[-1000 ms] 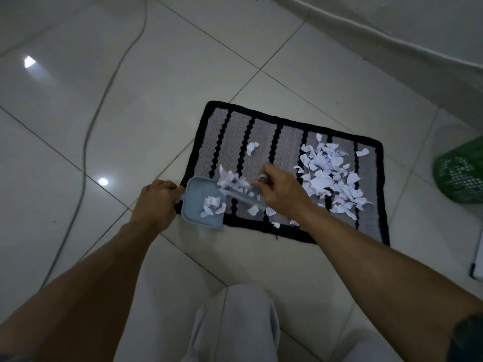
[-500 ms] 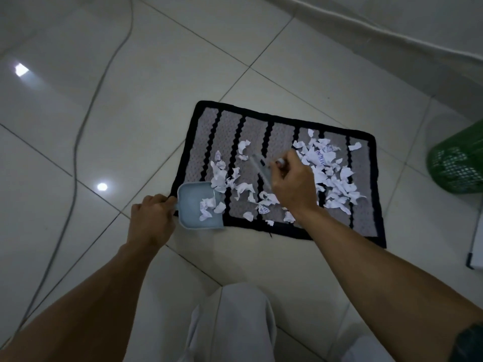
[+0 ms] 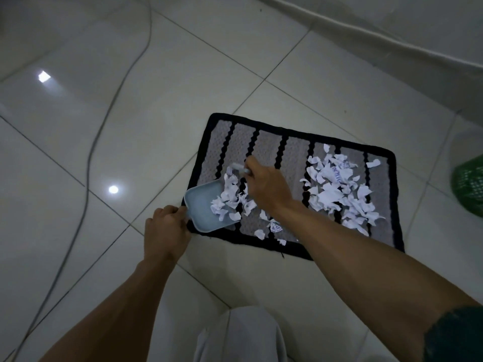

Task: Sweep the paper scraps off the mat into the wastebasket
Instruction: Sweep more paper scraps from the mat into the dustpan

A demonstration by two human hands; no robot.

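A grey mat (image 3: pixel 295 152) with black stripes and a black border lies on the tiled floor. White paper scraps (image 3: pixel 337 192) cover its right half, and a smaller heap (image 3: pixel 231 197) lies at the mouth of a pale blue dustpan (image 3: pixel 201 207) on the mat's near left corner. My left hand (image 3: pixel 167 231) grips the dustpan's handle. My right hand (image 3: pixel 266 186) is closed on a small pale brush (image 3: pixel 239 167), held over the small heap right by the pan. A green mesh wastebasket (image 3: pixel 469 186) stands at the right edge, partly cut off.
A grey cable (image 3: pixel 104 121) runs across the floor tiles on the left. A raised ledge (image 3: pixel 392 40) crosses the far right. My light-clothed knee (image 3: pixel 240 335) fills the bottom centre. Two lamp reflections shine on the tiles at left.
My right hand has swung the brush left from the middle of the mat, pushing scraps into the dustpan's mouth. My left hand has kept the pan in the same corner.
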